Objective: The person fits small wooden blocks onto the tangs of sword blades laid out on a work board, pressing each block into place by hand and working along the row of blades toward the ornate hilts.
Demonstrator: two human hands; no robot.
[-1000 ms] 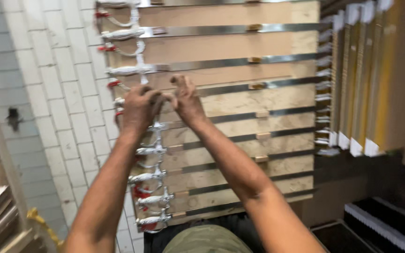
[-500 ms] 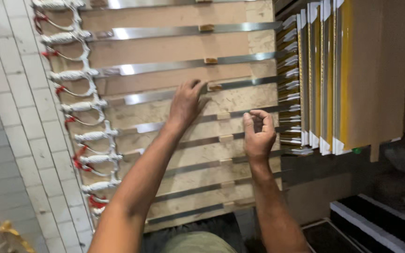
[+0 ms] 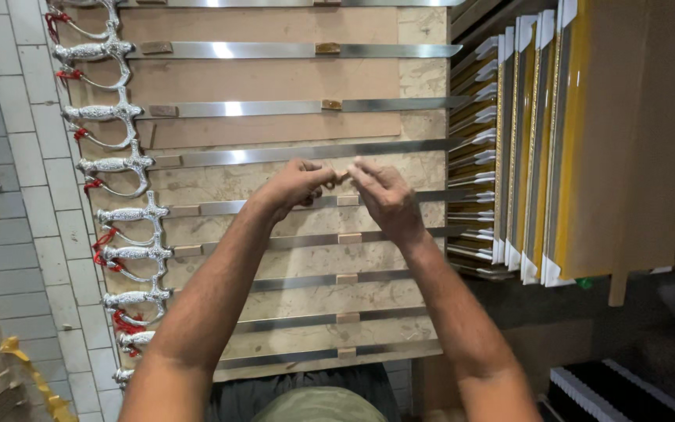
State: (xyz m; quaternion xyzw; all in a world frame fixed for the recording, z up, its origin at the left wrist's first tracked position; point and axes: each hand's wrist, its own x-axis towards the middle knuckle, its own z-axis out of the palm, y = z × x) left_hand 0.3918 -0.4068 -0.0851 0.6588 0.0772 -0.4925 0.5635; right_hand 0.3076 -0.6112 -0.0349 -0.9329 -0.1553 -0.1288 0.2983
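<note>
Several swords with silver hilts (image 3: pixel 123 166) and red tassels lie side by side on a wooden board (image 3: pixel 275 78), blades pointing right. Small wooden blocks (image 3: pixel 349 238) sit under most blades near the middle. My left hand (image 3: pixel 294 186) and my right hand (image 3: pixel 384 195) meet fingertip to fingertip over the middle of the board, just below one long blade (image 3: pixel 275 155). Between the fingertips of both hands is pinched a small tan wooden block (image 3: pixel 343 176).
A stack of upright yellow-edged frames with white corner guards (image 3: pixel 541 141) stands close on the right of the board. Grey tiled floor (image 3: pixel 17 156) runs along the left, with a yellow ribbon (image 3: pixel 33 375) at the bottom left. A dark striped box (image 3: pixel 611 391) sits bottom right.
My hands have left the hilts at the left and moved right along the blades. The right hand, out near the frames half a second ago, has come back to meet the left at mid-blade.
</note>
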